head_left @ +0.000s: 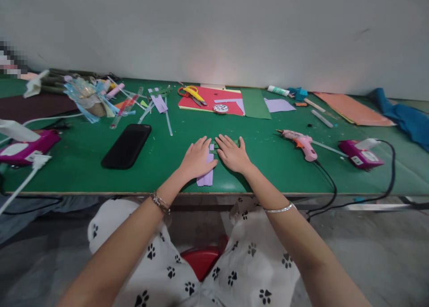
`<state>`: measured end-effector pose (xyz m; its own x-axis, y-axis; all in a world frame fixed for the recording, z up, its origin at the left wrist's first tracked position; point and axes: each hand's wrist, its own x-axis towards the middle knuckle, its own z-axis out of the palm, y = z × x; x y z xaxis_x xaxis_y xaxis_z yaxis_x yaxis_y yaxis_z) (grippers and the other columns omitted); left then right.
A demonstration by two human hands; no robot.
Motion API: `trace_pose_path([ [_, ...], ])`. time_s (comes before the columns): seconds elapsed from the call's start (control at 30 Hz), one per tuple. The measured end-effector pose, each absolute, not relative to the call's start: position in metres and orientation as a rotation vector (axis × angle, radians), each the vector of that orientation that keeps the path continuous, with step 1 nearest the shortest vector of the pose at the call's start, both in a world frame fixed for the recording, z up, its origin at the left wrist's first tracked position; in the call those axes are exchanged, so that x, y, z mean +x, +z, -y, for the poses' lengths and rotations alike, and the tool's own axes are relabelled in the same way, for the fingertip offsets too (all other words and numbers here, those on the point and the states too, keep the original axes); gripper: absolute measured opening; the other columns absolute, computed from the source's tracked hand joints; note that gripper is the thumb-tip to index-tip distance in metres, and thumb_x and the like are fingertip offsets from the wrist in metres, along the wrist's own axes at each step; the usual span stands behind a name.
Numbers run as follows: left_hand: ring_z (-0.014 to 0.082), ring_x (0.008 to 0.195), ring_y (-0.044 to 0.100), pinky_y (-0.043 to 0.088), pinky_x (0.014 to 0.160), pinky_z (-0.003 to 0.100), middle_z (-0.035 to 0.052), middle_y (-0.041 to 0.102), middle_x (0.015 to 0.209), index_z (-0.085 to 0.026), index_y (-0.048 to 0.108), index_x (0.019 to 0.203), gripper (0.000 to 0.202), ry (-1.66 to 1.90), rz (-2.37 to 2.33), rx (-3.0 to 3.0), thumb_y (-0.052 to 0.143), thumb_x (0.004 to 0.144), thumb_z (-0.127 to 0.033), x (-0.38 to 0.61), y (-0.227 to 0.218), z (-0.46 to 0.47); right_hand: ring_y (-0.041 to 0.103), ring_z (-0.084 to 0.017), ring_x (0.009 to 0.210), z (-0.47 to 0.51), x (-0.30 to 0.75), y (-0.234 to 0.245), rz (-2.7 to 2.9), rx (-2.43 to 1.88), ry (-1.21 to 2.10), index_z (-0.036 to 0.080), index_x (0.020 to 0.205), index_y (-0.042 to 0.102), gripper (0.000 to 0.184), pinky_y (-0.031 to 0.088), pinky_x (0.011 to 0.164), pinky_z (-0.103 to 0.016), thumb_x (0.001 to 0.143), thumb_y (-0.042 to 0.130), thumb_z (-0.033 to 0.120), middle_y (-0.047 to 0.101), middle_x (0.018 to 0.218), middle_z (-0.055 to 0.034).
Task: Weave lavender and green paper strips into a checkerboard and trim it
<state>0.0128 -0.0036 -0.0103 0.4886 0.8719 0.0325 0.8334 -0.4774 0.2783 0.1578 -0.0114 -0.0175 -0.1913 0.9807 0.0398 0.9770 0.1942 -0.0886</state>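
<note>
My left hand lies flat on a strip of lilac paper near the front edge of the green table, fingers stretched out. My right hand lies flat beside it, fingers spread over the strip's far end and a small green paper piece. The two hands almost touch. Neither hand grips anything.
A black phone lies left of the hands. A pink glue gun with a black cord lies to the right, beyond it a magenta device. At the back are red paper, green paper, yellow scissors and paper scraps.
</note>
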Motion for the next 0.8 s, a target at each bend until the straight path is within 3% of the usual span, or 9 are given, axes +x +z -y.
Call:
trace_pose_path([
  [0.2,0.0238,0.136,0.021,0.01,0.11,0.051,0.0107,0.027,0.147,-0.017,0.033,0.137,0.052,0.152,-1.249,2.711,0.034,0.089,-0.037,-0.002,-0.014,0.006,0.025,-0.019,0.135,0.012,0.157,-0.017,2.34,-1.942,0.076,0.023,0.137,0.035,0.048,0.01,0.108,-0.055,0.091,0.023,0.029,0.03,0.146,-0.0043],
  [0.43,0.0202,0.137,0.019,0.014,0.11,0.043,0.007,0.024,0.149,-0.019,0.026,0.14,0.055,0.14,-1.114,2.748,0.033,0.089,-0.038,-0.028,-0.009,0.007,0.027,-0.02,0.134,0.013,0.157,-0.016,2.313,-1.917,0.081,0.023,0.135,0.038,0.047,0.008,0.107,-0.058,0.092,0.023,0.03,0.032,0.145,-0.0054],
  [0.6,0.0206,0.136,0.022,0.008,0.11,0.047,0.0085,0.024,0.148,-0.019,0.027,0.14,0.058,-0.005,-1.087,2.763,0.037,0.088,-0.04,-0.032,-0.007,0.009,0.026,-0.02,0.134,0.013,0.157,-0.016,2.34,-1.931,0.066,0.023,0.136,0.037,0.047,0.009,0.107,-0.057,0.092,0.024,0.031,0.031,0.146,-0.005],
  [0.8,0.0218,0.134,0.026,0.006,0.11,0.047,0.0049,0.033,0.144,-0.025,0.043,0.132,0.05,0.075,-0.927,2.87,0.042,0.086,-0.043,-0.034,-0.003,0.014,0.025,-0.02,0.135,0.013,0.157,-0.015,2.347,-1.944,0.069,0.022,0.137,0.035,0.047,0.009,0.107,-0.058,0.092,0.023,0.031,0.029,0.146,-0.0053],
])
